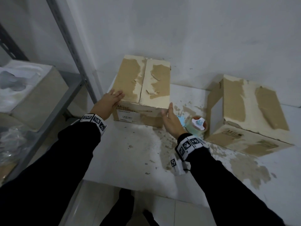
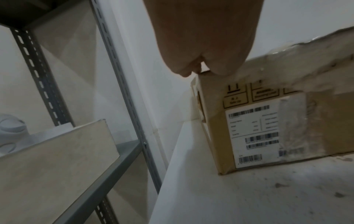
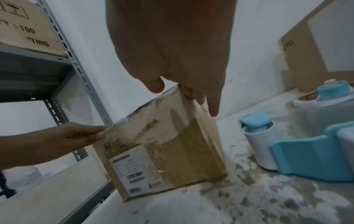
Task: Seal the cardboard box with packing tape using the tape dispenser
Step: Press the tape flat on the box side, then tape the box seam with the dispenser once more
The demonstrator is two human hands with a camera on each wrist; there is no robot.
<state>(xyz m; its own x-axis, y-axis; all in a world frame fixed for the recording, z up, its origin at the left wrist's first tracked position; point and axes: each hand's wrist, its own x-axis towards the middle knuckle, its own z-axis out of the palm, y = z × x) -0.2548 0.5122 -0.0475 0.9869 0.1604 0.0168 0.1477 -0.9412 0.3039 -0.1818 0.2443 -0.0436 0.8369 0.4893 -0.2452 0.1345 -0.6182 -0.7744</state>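
The cardboard box (image 1: 141, 88) stands at the back of the white table (image 1: 123, 154) with both top flaps down and a bare seam between them; torn patches mark its top. My left hand (image 1: 118, 97) lies with straight fingers on the near left top corner, as the left wrist view shows on the box (image 2: 268, 121). My right hand (image 1: 167, 109) touches the near right corner, fingers straight against the box (image 3: 172, 151). The blue and white tape dispenser (image 1: 197, 126) sits on the table just right of my right hand, held by nobody, and shows close up as the dispenser (image 3: 306, 144).
A second cardboard box (image 1: 249, 115) stands to the right, behind the dispenser. A grey metal shelf rack (image 1: 76, 46) stands left of the table with a foam-filled box (image 1: 32, 95) on it. The wall is close behind. Torn paper scraps litter the table's right half.
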